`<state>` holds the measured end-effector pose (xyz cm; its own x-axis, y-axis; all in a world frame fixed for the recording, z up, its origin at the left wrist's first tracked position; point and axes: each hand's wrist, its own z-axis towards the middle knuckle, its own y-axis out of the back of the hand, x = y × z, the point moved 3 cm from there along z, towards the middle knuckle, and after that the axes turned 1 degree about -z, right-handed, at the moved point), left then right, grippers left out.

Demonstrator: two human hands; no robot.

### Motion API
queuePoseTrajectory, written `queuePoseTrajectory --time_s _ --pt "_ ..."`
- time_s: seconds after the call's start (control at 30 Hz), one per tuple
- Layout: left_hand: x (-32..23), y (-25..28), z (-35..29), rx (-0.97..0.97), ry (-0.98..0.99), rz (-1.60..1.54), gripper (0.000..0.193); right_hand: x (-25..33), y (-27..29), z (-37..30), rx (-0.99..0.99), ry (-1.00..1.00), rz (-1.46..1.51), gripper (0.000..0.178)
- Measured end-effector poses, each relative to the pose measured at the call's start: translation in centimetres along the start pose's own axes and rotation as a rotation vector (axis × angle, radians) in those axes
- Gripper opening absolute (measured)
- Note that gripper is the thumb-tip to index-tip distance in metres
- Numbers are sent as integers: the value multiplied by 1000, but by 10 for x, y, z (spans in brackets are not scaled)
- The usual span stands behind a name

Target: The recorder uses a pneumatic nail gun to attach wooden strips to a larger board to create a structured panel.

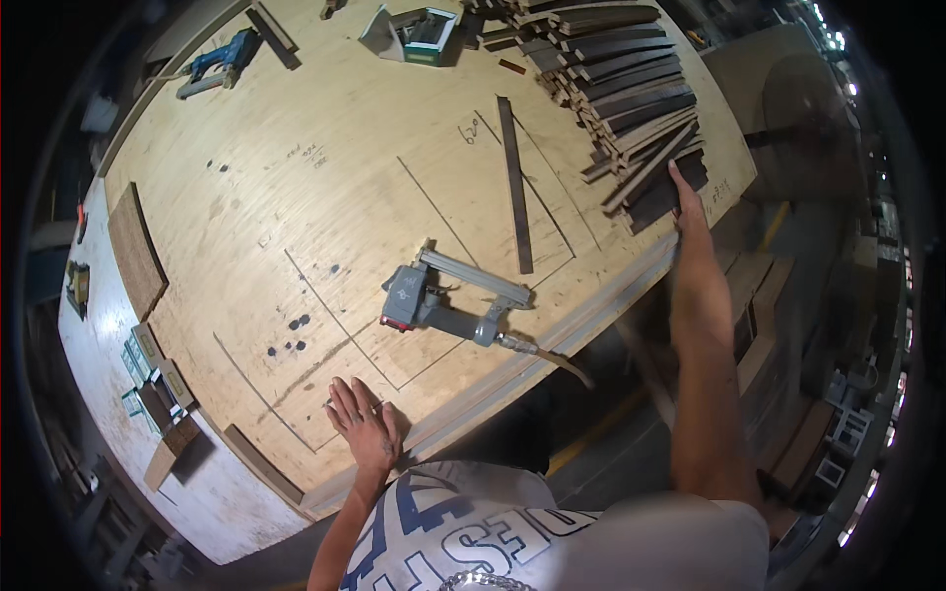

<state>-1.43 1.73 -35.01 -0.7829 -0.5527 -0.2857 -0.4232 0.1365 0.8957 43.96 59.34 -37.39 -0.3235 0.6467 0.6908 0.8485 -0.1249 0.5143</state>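
Observation:
My left hand [366, 429] rests flat on the plywood tabletop [345, 217] near its front edge, fingers stretched out. At the right, my right hand [689, 202] touches the near end of a heap of dark wooden strips [626, 84]. One digit lies along the wood; the others are hidden, so a grip cannot be made out. Between my hands a grey nail gun [443, 300] lies on its side, an air hose [567, 366] attached. Beyond it lies a single dark strip [514, 187], among pencilled lines.
A blue nail gun [222, 64] and an open box of fasteners [419, 37] lie at the far side. Wooden battens [138, 246] edge the table's left. Small green-and-white boxes [143, 360] sit on a white surface [222, 492] there. Wooden frames [759, 295] stand below at right.

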Motion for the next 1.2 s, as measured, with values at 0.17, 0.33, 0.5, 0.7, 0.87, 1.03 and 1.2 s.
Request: queuePoseTrajectory --time_s 0.17,0.33,0.5,0.7,0.87,1.03,1.2 --pt "-5 -8 10 -9 -29 11 73 30 3 -2 -3 -56 136 119" --pt "0 -19 9 -21 -34 49 71 43 -41 2 -251 -48 -53 143" --pt "3 -1 6 -28 -7 62 74 14 -57 30 -35 -182 10 120" --pt "12 -9 2 -16 -1 -29 73 -21 -82 41 700 256 530 45" --pt "-10 -10 16 11 -33 -67 72 7 -238 -94 996 252 604 45" --pt "-9 -7 4 -18 -11 -68 73 -12 -318 -180 1210 213 610 45" --pt "-8 -3 3 -52 -7 -48 71 -45 -286 -193 1196 199 589 46"
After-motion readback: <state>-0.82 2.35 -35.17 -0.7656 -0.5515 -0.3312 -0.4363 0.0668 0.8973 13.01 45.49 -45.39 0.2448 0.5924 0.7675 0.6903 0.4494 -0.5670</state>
